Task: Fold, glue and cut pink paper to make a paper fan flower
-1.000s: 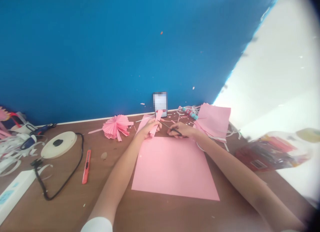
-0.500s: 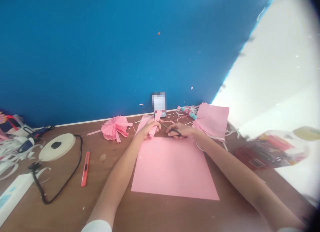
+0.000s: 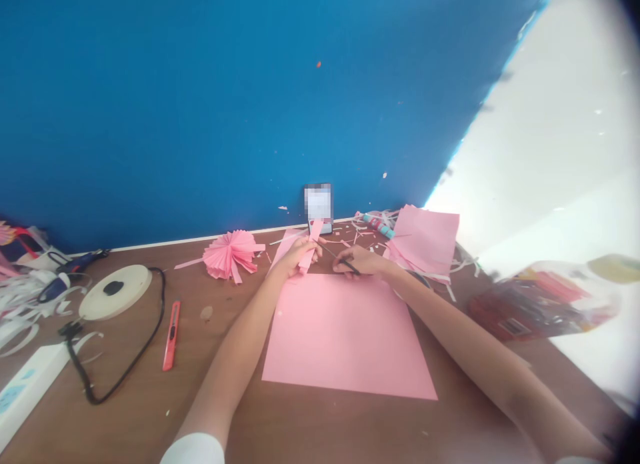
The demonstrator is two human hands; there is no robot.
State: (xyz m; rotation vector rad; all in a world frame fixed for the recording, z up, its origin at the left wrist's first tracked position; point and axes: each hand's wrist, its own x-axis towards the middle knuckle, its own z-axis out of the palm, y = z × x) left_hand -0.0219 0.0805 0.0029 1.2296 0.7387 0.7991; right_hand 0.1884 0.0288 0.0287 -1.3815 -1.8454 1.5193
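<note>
A narrow folded pink paper strip (image 3: 312,248) is pinched upright and slightly tilted in my left hand (image 3: 299,253). My right hand (image 3: 361,260) is closed around a pair of scissors (image 3: 349,267), whose blades point left toward the strip. Whether the blades touch the paper I cannot tell. Beneath and in front of both hands lies a large pink paper sheet (image 3: 350,337), flat on the brown table (image 3: 220,357). Left of my hands sits a pleated pink paper fan (image 3: 231,256) with loose strips hanging from it.
A stack of pink paper (image 3: 426,237) lies at the back right near white strips. Behind my hands a phone (image 3: 319,203) leans on the blue wall (image 3: 200,104). At left are a red cutter knife (image 3: 171,336), a round cream device (image 3: 116,293) with black cable, and a power strip (image 3: 31,384).
My right hand has turned slightly and shifted a little left with the scissors. My left hand and the folded strip stay almost where they were.
</note>
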